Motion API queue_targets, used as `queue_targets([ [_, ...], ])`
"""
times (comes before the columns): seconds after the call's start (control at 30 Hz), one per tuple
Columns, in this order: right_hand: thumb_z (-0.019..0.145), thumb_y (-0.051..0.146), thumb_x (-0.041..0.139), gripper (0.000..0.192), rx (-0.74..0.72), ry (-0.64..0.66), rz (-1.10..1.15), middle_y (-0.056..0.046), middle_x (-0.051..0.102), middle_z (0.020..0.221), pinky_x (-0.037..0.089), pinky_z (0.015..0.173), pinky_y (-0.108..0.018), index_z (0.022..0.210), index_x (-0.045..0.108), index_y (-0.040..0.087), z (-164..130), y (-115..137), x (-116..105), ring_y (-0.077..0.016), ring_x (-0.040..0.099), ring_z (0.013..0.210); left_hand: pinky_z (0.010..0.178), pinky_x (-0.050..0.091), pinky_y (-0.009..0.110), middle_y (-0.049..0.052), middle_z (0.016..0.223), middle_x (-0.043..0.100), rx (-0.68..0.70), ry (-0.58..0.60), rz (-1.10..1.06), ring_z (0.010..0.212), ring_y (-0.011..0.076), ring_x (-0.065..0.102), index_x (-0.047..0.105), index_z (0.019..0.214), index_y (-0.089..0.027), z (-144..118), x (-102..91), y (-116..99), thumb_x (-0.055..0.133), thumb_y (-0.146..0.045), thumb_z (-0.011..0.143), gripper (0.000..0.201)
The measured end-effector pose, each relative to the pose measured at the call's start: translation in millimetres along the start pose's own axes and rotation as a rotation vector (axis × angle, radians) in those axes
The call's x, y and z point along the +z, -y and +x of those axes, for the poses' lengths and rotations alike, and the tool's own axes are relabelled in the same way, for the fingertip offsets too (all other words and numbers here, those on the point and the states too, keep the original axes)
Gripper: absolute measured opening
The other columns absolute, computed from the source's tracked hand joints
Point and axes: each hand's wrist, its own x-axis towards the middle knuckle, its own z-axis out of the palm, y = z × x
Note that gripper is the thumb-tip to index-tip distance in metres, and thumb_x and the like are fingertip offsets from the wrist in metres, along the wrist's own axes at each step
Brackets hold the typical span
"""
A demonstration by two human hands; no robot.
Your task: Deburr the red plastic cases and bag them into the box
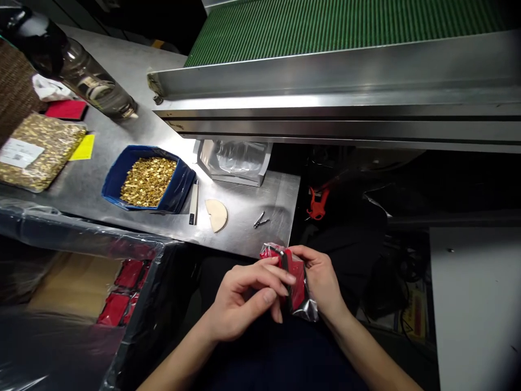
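Note:
In the head view a small clear plastic packet (299, 288) with a red and black item inside is held upright over my lap, just off the table's front edge. My right hand (323, 277) grips it from its right side, with the fingers behind it partly hidden. Across its front lies my left hand (248, 293), fingers loosely stretched and apart, the fingertips touching the plastic. Nail clippers (260, 219), a pale part-round disc (216, 215) and a white-handled cutter (194, 203) lie on the metal table (272, 201) beyond my hands.
A blue bin (112, 182) holds small gold metal pieces. Left of it are a bag of gold pieces (44, 146) and a bottle (93, 81). A lined box (163, 260) with red packets stands at lower left. A green conveyor (325, 32) with a metal rail runs above.

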Motion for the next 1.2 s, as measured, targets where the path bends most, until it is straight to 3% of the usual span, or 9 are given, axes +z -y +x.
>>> queue_targets([
  [0.13,0.092,0.037,0.070,0.018,-0.178,-0.049,-0.081,-0.002,0.069,0.081,0.047,0.066,-0.027,0.089,0.079,0.021,1,8,-12,-0.0152,0.061,0.072,0.080,0.053,0.035,0.005,0.080,0.075,-0.101,-0.085,-0.045,0.076,0.0201,0.069,0.070,0.096,-0.019,-2,-2.1,13,0.074,-0.042,0.091,0.024],
  [0.23,0.093,0.031,0.071,0.012,-0.326,-0.048,-0.187,-0.002,0.069,0.083,0.048,0.070,-0.029,0.089,0.079,0.023,-3,16,-13,-0.0163,0.063,0.077,0.085,0.053,0.034,0.008,0.097,0.074,-0.273,-0.095,-0.160,0.088,0.0215,0.068,0.068,0.106,-0.018,-1,1.8,30,0.073,-0.059,0.087,0.045],
  [0.33,0.093,0.024,0.072,0.008,-0.479,0.023,-0.281,-0.002,0.072,0.083,0.050,0.075,-0.031,0.090,0.079,0.024,-9,23,-8,-0.0166,0.063,0.079,0.086,0.056,0.043,0.014,0.097,0.076,-0.523,-0.054,-0.493,0.088,0.0273,0.072,0.067,0.117,-0.014,0,5.6,45,0.042,-0.082,0.091,0.078],
  [0.43,0.091,0.019,0.073,0.009,-0.595,0.155,-0.408,-0.001,0.074,0.083,0.050,0.076,-0.031,0.093,0.079,0.025,-16,25,0,-0.0163,0.062,0.080,0.089,0.056,0.040,0.016,0.099,0.077,-0.680,-0.091,-0.804,0.092,0.0275,0.073,0.069,0.120,-0.010,5,3.9,50,0.035,-0.078,0.095,0.080],
  [0.6,0.089,0.016,0.072,0.010,-0.555,0.266,-0.579,0.000,0.075,0.085,0.047,0.077,-0.030,0.091,0.077,0.024,-26,18,9,-0.0170,0.061,0.083,0.093,0.056,0.038,0.015,0.112,0.076,-0.467,-0.282,-0.836,0.100,0.0262,0.073,0.063,0.132,-0.012,24,-8.1,35,0.043,-0.058,0.103,0.058],
  [0.8,0.087,0.019,0.070,0.011,-0.104,0.185,-0.439,0.001,0.070,0.078,0.042,0.063,-0.024,0.083,0.079,0.022,-22,0,14,-0.0116,0.059,0.068,0.090,0.059,0.032,0.006,0.094,0.071,-0.086,-0.410,-0.758,0.095,0.0199,0.070,0.069,0.112,-0.018,35,-15.7,17,0.049,-0.042,0.103,0.032],
  [0.9,0.086,0.027,0.072,0.012,0.019,0.150,-0.296,0.000,0.071,0.077,0.041,0.061,-0.024,0.084,0.081,0.020,-12,-8,12,-0.0123,0.058,0.066,0.093,0.058,0.027,0.003,0.100,0.071,0.065,-0.332,-0.643,0.098,0.0158,0.069,0.068,0.108,-0.022,28,-12.6,9,0.061,-0.019,0.096,0.015],
  [1.0,0.086,0.030,0.072,0.016,0.058,0.156,-0.110,0.000,0.070,0.076,0.042,0.063,-0.025,0.087,0.083,0.019,-3,-13,8,-0.0133,0.057,0.067,0.101,0.055,0.025,0.000,0.119,0.070,0.159,-0.191,-0.500,0.113,0.0141,0.067,0.070,0.106,-0.026,14,-6.8,-1,0.063,0.002,0.087,0.034],
  [1.2,0.078,0.037,0.085,0.022,0.223,0.183,0.281,0.000,0.070,0.071,0.044,0.063,-0.023,0.082,0.079,0.016,5,-9,4,-0.0115,0.058,0.064,0.095,0.062,0.043,0.009,0.121,0.072,0.172,0.209,-0.405,0.106,0.0245,0.074,0.073,0.113,-0.025,0,18.8,-10,0.058,-0.003,0.094,0.032],
])
